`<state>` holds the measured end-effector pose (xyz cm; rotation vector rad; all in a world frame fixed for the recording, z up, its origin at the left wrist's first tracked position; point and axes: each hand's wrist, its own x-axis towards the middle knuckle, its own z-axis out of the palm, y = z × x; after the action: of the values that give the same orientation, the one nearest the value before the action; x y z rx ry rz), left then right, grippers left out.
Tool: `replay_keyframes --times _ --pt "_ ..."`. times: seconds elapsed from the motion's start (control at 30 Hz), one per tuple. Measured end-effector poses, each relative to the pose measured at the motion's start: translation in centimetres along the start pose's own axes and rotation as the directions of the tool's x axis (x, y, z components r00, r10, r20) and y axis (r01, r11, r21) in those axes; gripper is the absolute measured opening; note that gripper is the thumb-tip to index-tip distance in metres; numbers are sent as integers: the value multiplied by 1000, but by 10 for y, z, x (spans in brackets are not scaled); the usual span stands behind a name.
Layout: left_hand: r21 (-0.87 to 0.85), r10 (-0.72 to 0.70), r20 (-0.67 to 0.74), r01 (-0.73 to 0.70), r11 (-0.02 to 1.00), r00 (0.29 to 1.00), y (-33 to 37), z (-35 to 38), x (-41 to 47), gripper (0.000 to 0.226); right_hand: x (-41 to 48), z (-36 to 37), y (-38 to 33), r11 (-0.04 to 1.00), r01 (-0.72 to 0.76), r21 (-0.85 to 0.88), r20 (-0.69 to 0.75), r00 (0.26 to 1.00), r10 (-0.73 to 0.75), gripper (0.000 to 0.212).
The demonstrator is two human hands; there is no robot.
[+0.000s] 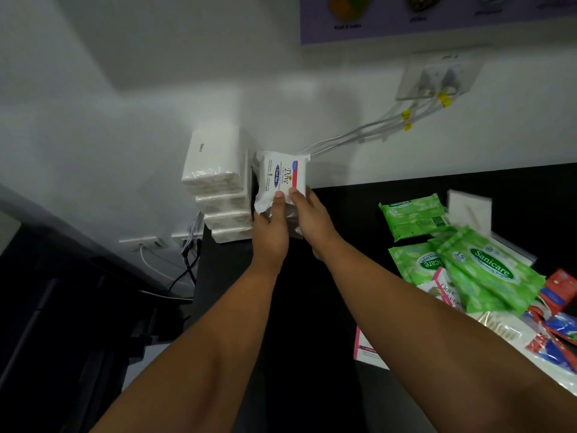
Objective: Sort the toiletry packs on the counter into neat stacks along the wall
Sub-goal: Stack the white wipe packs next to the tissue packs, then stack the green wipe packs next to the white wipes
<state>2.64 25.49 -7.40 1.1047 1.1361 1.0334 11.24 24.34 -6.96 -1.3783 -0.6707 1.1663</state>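
The stack under the Dove pack (pixel 282 176) is hidden by the left hand (pixel 270 229) and right hand (pixel 309 214), which pinch its near edge, thumbs on top, other fingers unseen.

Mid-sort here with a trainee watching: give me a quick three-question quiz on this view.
1. True or false: the left hand and right hand both hold the Dove pack.
2. Where does the tissue stack stand from the Dove pack? A left, B right, C in front.
3. Fill in: the green wipes packs lie on the counter to the hands' ___.
Key: 1 true; 2 A; 3 right.
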Motion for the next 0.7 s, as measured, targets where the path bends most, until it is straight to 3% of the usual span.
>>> replay_keyframes --times 0.17,0.43,0.5,0.7 --pt "-20 8 99 -6 1000 995 3 -8 -6 45 -7 -4 -9 1000 -19 -19 -11 1000 18 38" --pt "92 7 85 -14 996 996 4 -16 -53 56 -22 0 -29 969 35 -244 -101 993 -62 43" --pt "106 -3 62 -3 994 998 4 -16 -64 52 -32 -3 -33 961 7 -277 -124 991 -43 51" --pt "218 -12 -108 35 975 994 11 0 -112 24 -102 -24 -29 920 -6 -392 -78 997 -26 38"
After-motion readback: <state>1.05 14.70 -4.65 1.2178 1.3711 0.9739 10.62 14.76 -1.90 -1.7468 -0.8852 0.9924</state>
